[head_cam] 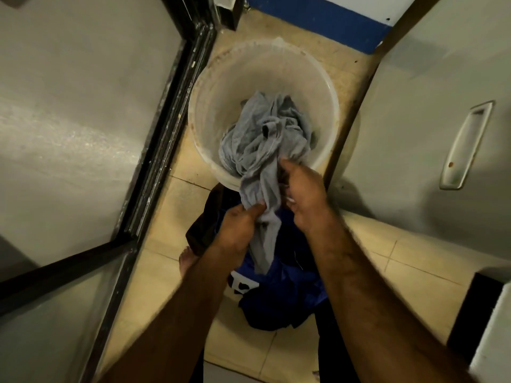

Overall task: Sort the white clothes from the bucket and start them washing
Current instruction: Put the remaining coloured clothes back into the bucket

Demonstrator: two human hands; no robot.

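Observation:
A white plastic bucket (221,87) stands on the tiled floor in a narrow gap. A light grey garment (260,139) spills out of it over the near rim and hangs down. My left hand (240,225) grips the hanging end of this garment below the rim. My right hand (304,194) grips the same cloth at the bucket's near edge, fingers curled into the folds. A pile of dark blue and black clothes (282,297) lies on the floor just in front of the bucket, under both hands.
A black-framed glass door (154,150) runs along the left. A white cabinet or appliance with a recessed handle (467,145) closes in the right side. A blue skirting band (318,20) marks the far wall. My bare foot (188,261) shows beside the clothes pile.

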